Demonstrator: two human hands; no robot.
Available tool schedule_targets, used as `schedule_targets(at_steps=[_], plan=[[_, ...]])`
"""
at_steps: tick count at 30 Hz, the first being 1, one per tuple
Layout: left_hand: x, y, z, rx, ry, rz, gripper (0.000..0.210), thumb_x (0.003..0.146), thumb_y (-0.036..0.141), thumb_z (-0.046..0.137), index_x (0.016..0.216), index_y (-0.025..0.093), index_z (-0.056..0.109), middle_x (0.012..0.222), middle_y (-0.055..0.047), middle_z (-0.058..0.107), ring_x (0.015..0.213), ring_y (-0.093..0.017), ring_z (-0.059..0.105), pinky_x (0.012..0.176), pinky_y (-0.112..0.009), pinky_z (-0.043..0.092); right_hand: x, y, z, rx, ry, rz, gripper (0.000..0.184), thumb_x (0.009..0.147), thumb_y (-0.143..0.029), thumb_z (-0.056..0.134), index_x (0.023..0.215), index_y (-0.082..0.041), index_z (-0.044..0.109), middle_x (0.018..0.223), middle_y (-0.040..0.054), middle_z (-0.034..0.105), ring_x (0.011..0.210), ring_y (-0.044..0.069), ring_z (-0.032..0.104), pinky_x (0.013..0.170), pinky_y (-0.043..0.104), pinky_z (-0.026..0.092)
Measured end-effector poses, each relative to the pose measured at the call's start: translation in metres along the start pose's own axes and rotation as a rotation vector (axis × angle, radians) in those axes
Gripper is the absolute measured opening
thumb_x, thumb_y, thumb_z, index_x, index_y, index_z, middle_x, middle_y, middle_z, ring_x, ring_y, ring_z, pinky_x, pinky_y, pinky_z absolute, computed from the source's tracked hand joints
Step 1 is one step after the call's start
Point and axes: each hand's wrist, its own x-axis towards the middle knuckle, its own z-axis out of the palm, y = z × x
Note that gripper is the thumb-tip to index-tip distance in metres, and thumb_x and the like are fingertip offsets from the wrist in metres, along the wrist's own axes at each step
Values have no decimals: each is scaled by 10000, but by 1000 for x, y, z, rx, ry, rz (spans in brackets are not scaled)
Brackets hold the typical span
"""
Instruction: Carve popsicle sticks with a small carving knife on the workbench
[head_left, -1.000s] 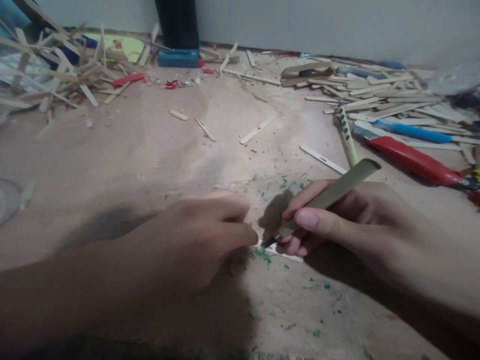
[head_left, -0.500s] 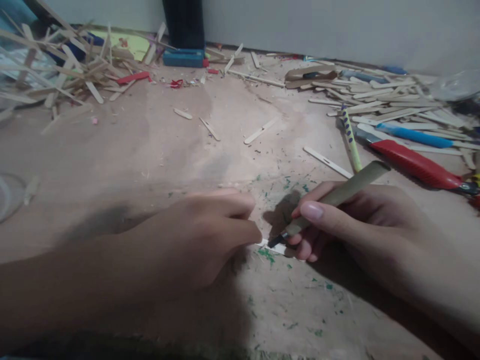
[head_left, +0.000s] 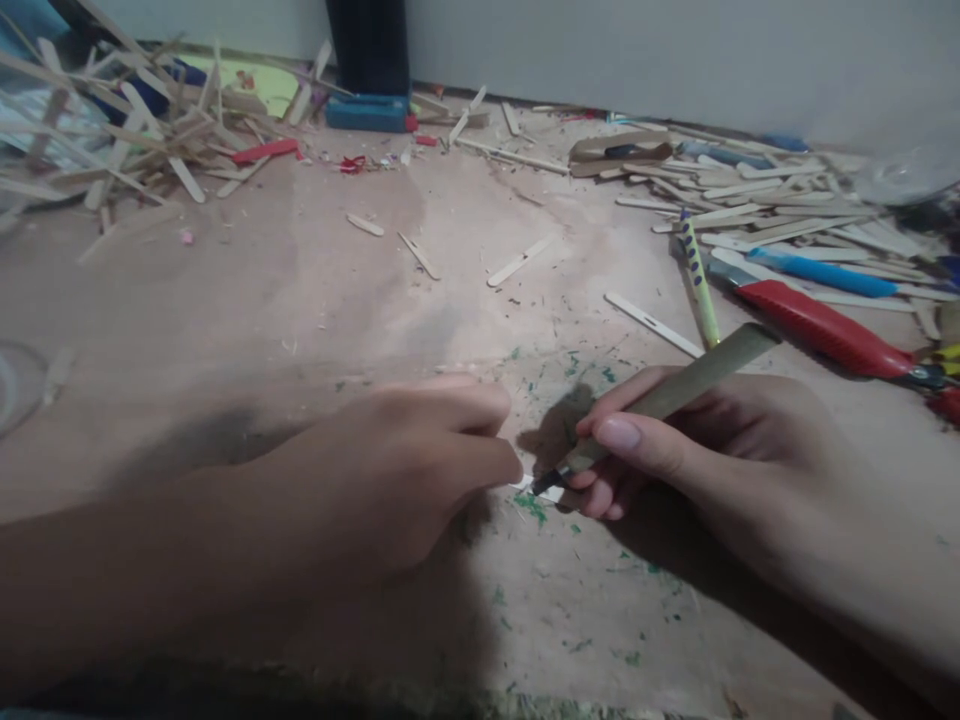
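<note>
My right hand [head_left: 675, 450] is closed around a carving tool with a pale wooden handle [head_left: 686, 385] and a dark metal tip. The tip touches a popsicle stick [head_left: 551, 493] lying on the wooden tabletop. My left hand [head_left: 427, 450] is closed, its thumb and forefinger pinching the stick's left end; most of the stick is hidden under both hands. Green shavings [head_left: 531, 508] lie beside the stick, just below the tool's tip.
A red utility knife [head_left: 825, 325], a blue-handled tool [head_left: 821, 270] and a yellow spotted pen [head_left: 699, 280] lie at right, near a heap of popsicle sticks [head_left: 795, 205]. A tangled stick pile [head_left: 142, 140] stands far left. A blue block [head_left: 367, 113] sits by the wall.
My right hand and the carving tool's tip have shifted slightly left along the stick, toward my left hand. The left hand keeps its grip.
</note>
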Motion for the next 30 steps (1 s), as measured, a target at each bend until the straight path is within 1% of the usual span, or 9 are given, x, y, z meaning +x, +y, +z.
schedule_targets(at_steps=[2,5,9,12,15,18,22,26,30], plan=[[-1,3,-2,-5,-30,-46,443,1082,-128,568,955,205,831,910,18,703,792,-164,657,727,-316,471,3,4,0,54,12,-22,535,999,-862,1040,821,-365,958,821,60,903,764,298,886,720,442,767],[-3,7,-4,24,-46,-70,385,1070,-87,637,959,230,827,876,23,694,785,-178,649,745,-307,499,7,4,-3,71,36,-74,567,971,-890,1047,838,-350,932,790,44,893,712,257,836,683,397,724],[-2,9,-2,89,-69,-85,149,1145,141,785,1099,255,870,933,-8,741,892,-230,695,866,-319,605,9,-5,-9,-16,-95,-26,555,1013,-865,1028,875,-332,961,822,51,907,775,255,857,784,396,772],[3,9,-1,101,-73,-72,83,1170,225,809,1166,251,888,972,-26,764,933,-244,709,909,-333,625,8,-1,-8,51,-62,-54,550,997,-849,1053,886,-319,957,800,42,900,742,228,850,717,335,741],[4,8,-2,91,-68,-52,119,1184,184,794,1151,244,892,967,-20,761,909,-231,693,899,-327,605,7,12,-3,182,-23,-69,509,1003,-793,1081,894,-317,934,784,28,897,697,194,842,656,279,713],[3,6,-3,61,-51,-36,255,1193,70,722,1079,228,887,929,0,729,850,-201,663,840,-311,548,6,22,1,254,3,-80,442,1036,-726,1080,899,-329,941,766,30,894,657,200,840,629,288,716],[0,4,-4,33,-29,-33,432,1187,-56,585,963,190,862,892,13,664,792,-167,630,735,-328,445,6,19,4,165,36,-77,535,1016,-807,1061,847,-315,933,765,39,881,678,206,837,648,303,721],[0,4,-4,8,-58,-46,420,1142,-74,593,971,194,867,903,19,656,775,-169,613,723,-335,426,7,14,1,115,24,-107,567,990,-845,1063,889,-303,935,771,31,890,676,193,830,634,270,702],[-2,2,-2,20,-30,-19,435,1187,-52,574,975,179,875,905,13,640,801,-174,600,738,-338,423,9,11,-4,102,-6,-89,560,981,-815,1087,871,-288,929,773,27,890,702,186,839,665,245,709]])
